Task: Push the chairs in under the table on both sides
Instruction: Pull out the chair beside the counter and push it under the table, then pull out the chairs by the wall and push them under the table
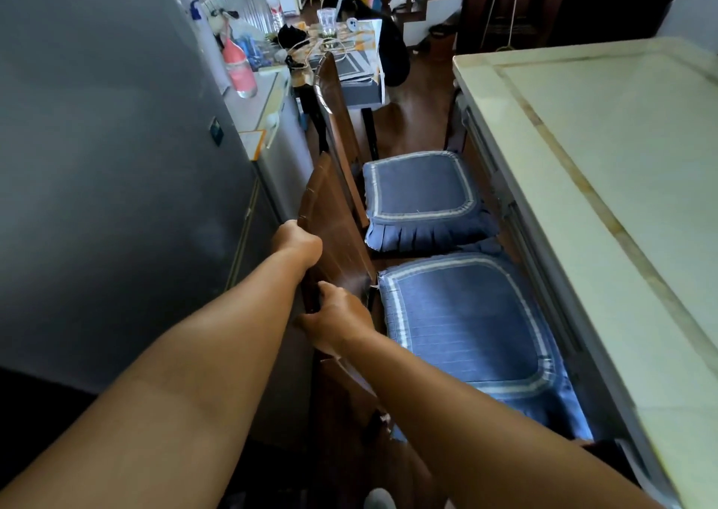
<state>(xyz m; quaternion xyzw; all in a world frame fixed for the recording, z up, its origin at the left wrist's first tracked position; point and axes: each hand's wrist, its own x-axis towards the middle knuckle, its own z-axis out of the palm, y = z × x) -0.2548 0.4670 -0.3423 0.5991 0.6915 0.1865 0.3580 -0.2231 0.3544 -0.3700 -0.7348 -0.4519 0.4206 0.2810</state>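
Two dark wooden chairs stand side by side along the left edge of a pale marble-topped table [606,182]. The near chair [334,228] has a blue striped seat cushion [466,322] whose right edge lies under the table's rim. My left hand [297,242] grips the top of its backrest at the far corner. My right hand [336,320] holds the same backrest at its near edge. The far chair [336,120] has a matching blue cushion [421,193] and stands beside the table edge, untouched.
A grey fridge [116,159] rises close on the left, leaving a narrow gap behind the chairs. Past it are a low cabinet [268,135] with a pink bottle [241,69] and a cluttered side table [349,46]. Dark wooden floor shows beyond the chairs.
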